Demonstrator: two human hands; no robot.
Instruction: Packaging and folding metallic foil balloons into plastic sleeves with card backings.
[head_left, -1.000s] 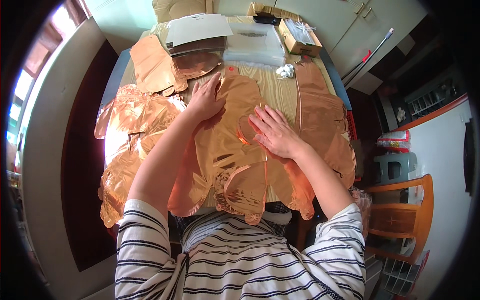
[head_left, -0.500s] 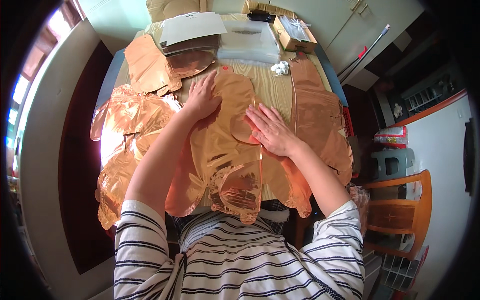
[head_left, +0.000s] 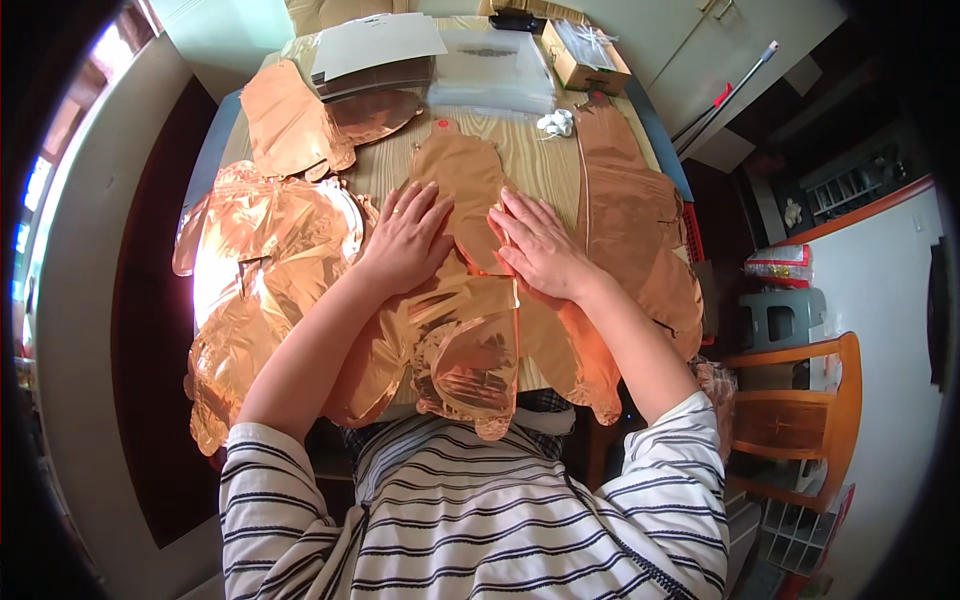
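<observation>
Rests left hand (head_left: pixel 405 240) and right hand (head_left: pixel 545 245) flat, apart, on one copper-coloured foil piece (head_left: pixel 448 300) (cannot count layers) at near side of table (head_left: pixel 540 172); has one open box (head_left: pixel 590 65), one white bundle (head_left: pixel 555 123) beyond.

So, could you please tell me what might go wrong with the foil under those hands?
The copper-coloured foil could crease, since the left hand and right hand both rest on its thin, wrinkled surface. Its lower lobes reach past the near edge of the table, close to the striped shirt, so they might catch on it.
</observation>
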